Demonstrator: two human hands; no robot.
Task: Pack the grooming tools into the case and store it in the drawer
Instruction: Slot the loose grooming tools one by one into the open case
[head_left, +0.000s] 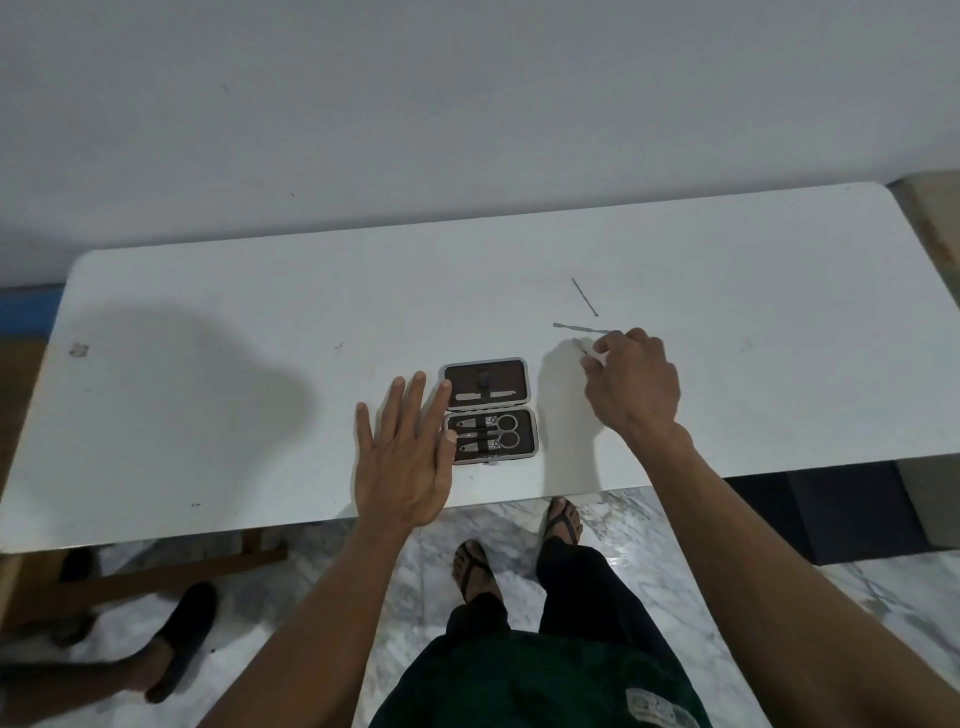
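At the bottom of the frame a person stands on a marble floor (613, 540) in dark trousers and sandals, both bare forearms reaching up toward a white table (208, 415). In the lower left corner, another person's foot in a dark slipper (182, 642) rests on the same floor.

The left hand (402, 457) lies low over the near edge of the table at the centre of the frame, palm down, its fingers (415, 400) spread wide and straight, holding nothing; their tips overlap the left edge of the case (488, 410). The case sits open and flat at the centre of the frame, two dark halves with a silver rim. The nearer half carries small scissors (503, 432) and two nail clippers under straps; the farther half holds a slim file-like tool (485, 397).

Right of the case, the right hand (631, 384) is curled, its fingers (597, 358) pinched on a thin metal tool (584, 347) whose tip points to the upper left. Just beyond it a second slender tool (579, 328) lies loose on the table, and farther up a thin dark pin-like tool (585, 296) lies apart at a slant.

Behind the table rises a plain pale wall (467, 104).
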